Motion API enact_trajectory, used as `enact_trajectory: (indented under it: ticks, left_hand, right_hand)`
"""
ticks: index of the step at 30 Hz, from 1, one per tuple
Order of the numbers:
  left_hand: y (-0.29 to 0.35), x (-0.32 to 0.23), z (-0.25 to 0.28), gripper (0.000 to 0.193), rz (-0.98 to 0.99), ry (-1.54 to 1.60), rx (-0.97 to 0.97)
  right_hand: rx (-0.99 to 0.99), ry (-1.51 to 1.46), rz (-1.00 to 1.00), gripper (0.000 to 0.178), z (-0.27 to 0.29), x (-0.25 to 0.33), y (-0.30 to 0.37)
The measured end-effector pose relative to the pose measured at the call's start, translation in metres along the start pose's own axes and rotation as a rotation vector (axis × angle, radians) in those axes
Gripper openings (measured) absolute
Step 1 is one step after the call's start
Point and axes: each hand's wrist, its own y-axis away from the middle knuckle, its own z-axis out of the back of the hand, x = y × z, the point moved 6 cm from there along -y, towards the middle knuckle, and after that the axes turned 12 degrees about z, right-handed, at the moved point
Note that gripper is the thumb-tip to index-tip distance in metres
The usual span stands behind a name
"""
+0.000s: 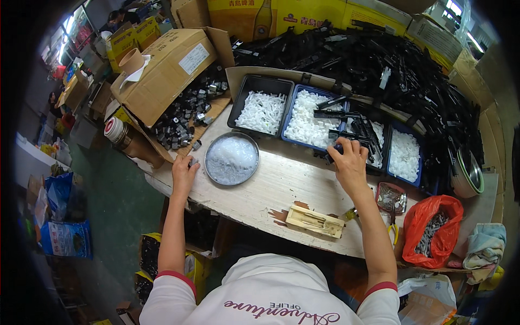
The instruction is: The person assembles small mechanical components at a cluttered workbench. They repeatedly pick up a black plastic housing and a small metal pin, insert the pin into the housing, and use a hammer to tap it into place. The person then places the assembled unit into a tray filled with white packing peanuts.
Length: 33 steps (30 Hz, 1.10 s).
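My left hand (pixel 184 174) is at the table's left edge, beside a round metal dish (pixel 248 174) of whitish, translucent grease-like stuff. Its fingertips are pinched round a small grey part (pixel 193 161). Farther right, my right hand (pixel 351 162) reaches to the front rim of the bins, fingers closed round a small dark part (pixel 338 147) that they mostly hide. Long black plastic-and-metal assemblies (pixel 369 135) lie across the bins just beyond it. White plastic pieces (pixel 309 122) fill the blue bin, and more white pieces (pixel 261 111) fill the black bin.
A cardboard box (pixel 162 70) lies above a heap of small black-and-silver parts (pixel 184 116). Black assemblies (pixel 390 70) are piled high at the back. Nearer stand a wooden jig (pixel 314 221), a screwdriver (pixel 351 214), yellow-handled pliers (pixel 395 234) and a red bag (pixel 449 230) of metal pieces.
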Motion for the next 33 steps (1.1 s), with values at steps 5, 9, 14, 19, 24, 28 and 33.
enact_trajectory:
  ticks: [5, 9, 14, 19, 24, 28, 33]
  left_hand:
    - [0.011, 0.019, 0.010, 0.019, 0.191, 0.271, 0.046]
    - [0.031, 0.003, 0.006, 0.017, 0.408, 0.816, 0.159]
    - [0.067, -0.071, -0.009, 0.022, 0.297, 1.045, 0.454]
    - [0.110, -0.128, -0.036, 0.026, 0.255, 1.050, 0.761]
    - [0.130, -0.154, -0.056, 0.025, 0.175, 0.959, 0.923]
    - [0.133, -0.157, -0.057, 0.024, 0.097, 0.849, 0.913]
    - [0.132, -0.164, -0.055, 0.024, 0.040, 0.808, 0.884]
  right_hand:
    - [-0.321, -0.476, -0.069, 0.036, 0.022, -0.041, -0.015]
    - [-0.678, -1.181, -0.428, 0.017, 0.050, -0.074, -0.014]
    - [-0.420, -0.858, -0.372, 0.023, 0.054, -0.047, 0.017]
    - [-0.007, -0.317, -0.112, 0.029, 0.044, 0.065, 0.062]
    - [0.169, -0.193, -0.045, 0.030, 0.024, 0.112, 0.098]
    - [0.216, -0.181, 0.000, 0.036, 0.013, 0.128, 0.101]
    - [0.231, -0.144, 0.056, 0.042, -0.003, 0.140, 0.094]
